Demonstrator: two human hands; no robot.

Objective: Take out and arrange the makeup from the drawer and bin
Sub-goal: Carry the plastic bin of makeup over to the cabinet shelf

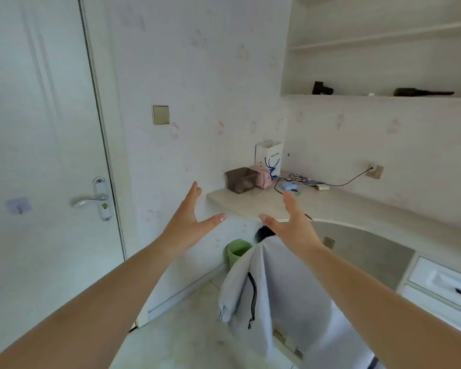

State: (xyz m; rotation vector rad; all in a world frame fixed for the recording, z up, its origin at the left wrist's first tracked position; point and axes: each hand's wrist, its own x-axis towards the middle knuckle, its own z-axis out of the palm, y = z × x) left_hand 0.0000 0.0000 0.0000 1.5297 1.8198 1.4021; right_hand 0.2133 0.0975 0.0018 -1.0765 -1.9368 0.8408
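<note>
My left hand (190, 218) and my right hand (293, 225) are both raised in front of me, palms facing each other, fingers apart, holding nothing. Beyond them, on the far left end of the desk (253, 203), stands a brown translucent bin (240, 179) with something dark inside. A pink pouch (262, 176) sits next to it. A white drawer (445, 286) with a dark handle is shut at the lower right. Both hands are in the air, well short of the bin and the drawer.
A white paper bag with a blue deer (270, 157) stands behind the pouch. Cables and a small blue item (288, 185) lie on the desk. A chair draped with a grey jacket (264, 286) stands before me, a green waste bin (238, 252) under the desk, a shut door (43, 155) at left.
</note>
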